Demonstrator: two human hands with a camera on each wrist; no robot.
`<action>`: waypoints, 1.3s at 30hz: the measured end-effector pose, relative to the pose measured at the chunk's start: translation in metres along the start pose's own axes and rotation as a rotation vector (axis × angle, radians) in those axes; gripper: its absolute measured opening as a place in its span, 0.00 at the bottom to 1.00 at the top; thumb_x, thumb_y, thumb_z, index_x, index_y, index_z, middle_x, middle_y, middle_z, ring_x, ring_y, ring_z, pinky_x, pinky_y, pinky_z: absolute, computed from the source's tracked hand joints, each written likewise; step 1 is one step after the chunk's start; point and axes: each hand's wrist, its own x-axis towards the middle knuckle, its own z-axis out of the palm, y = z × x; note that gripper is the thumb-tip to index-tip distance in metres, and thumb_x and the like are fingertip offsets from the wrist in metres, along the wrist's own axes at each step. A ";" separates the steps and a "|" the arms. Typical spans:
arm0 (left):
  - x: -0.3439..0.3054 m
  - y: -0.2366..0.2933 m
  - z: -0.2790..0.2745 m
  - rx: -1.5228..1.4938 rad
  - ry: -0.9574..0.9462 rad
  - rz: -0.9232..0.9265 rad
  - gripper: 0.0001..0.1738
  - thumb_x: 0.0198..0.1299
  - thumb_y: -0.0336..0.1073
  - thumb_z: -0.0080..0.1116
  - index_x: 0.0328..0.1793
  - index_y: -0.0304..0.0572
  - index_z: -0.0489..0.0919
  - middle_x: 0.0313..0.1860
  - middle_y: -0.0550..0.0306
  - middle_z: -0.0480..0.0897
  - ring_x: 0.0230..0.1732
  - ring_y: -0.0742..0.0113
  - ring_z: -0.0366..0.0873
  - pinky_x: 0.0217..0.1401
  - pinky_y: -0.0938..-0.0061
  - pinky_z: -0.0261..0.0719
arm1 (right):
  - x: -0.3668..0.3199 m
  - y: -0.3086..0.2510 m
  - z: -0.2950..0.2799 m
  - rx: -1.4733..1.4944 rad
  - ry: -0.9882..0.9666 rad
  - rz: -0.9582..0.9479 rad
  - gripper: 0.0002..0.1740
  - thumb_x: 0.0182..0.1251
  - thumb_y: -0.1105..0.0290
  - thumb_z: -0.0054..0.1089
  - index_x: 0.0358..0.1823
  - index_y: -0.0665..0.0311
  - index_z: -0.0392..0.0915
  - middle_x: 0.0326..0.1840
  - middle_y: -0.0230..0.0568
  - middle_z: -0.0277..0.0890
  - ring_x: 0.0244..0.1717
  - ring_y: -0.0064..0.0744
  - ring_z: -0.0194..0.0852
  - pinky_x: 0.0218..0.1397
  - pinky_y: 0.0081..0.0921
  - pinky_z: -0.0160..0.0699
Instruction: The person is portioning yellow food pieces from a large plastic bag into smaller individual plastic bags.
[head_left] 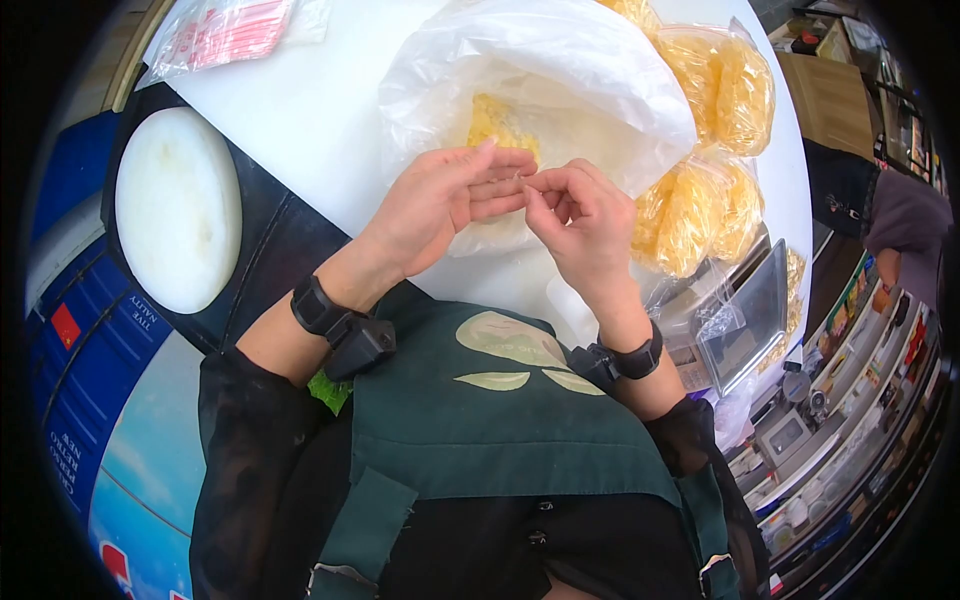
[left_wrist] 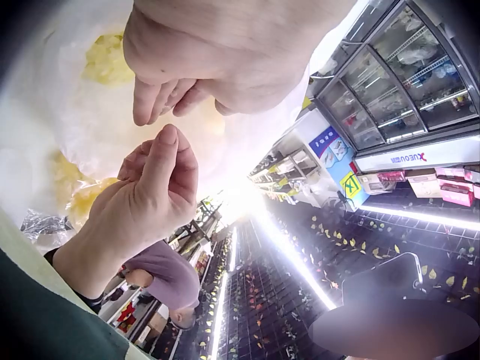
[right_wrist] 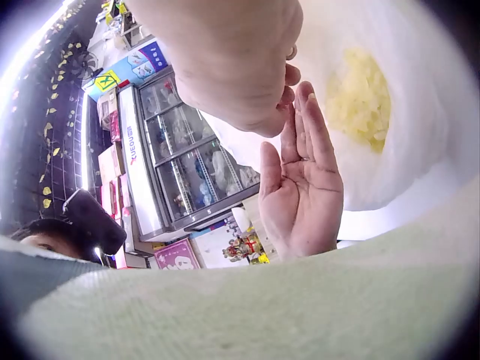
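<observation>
My left hand [head_left: 425,205] is held palm up with its fingers straight, over the near side of a large white plastic bag [head_left: 430,90]. Against its fingertips come the curled fingers and thumb of my right hand [head_left: 585,220]. A tiny pale speck shows on a left fingertip in the right wrist view; I cannot tell whether the right fingers pinch anything. Inside the wide-mouthed bag lies a small heap of pale yellow, translucent flaky pieces [right_wrist: 360,101], just beyond the hands.
Clear bags of yellow strips [head_left: 690,215] stand on the right of the white table [head_left: 330,130]. Nearer me on that side is a clear-lidded container [head_left: 745,310]. A pack of pink-printed bags [head_left: 230,35] lies far left, above a round white-topped stool [head_left: 180,210]. Another person [left_wrist: 169,277] is beyond the table.
</observation>
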 end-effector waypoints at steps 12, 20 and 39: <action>0.000 -0.002 0.010 0.255 0.090 0.020 0.21 0.73 0.28 0.45 0.69 0.25 0.67 0.63 0.37 0.76 0.64 0.55 0.77 0.68 0.67 0.76 | -0.002 0.004 -0.006 0.077 0.052 0.099 0.04 0.54 0.78 0.67 0.29 0.63 0.79 0.21 0.31 0.70 0.19 0.19 0.68 0.22 0.18 0.66; 0.012 0.004 0.013 1.234 0.066 0.265 0.22 0.70 0.22 0.43 0.70 0.28 0.68 0.64 0.43 0.77 0.61 0.54 0.80 0.60 0.69 0.82 | -0.005 0.003 -0.012 0.099 0.108 0.103 0.04 0.54 0.77 0.67 0.28 0.63 0.79 0.22 0.33 0.71 0.19 0.20 0.70 0.23 0.19 0.69; -0.033 -0.018 0.013 0.079 0.011 -0.093 0.19 0.72 0.28 0.46 0.66 0.26 0.71 0.59 0.42 0.79 0.61 0.58 0.79 0.68 0.65 0.76 | -0.039 -0.012 -0.008 -0.035 0.019 -0.197 0.04 0.54 0.75 0.67 0.31 0.60 0.81 0.25 0.34 0.75 0.23 0.30 0.75 0.24 0.26 0.73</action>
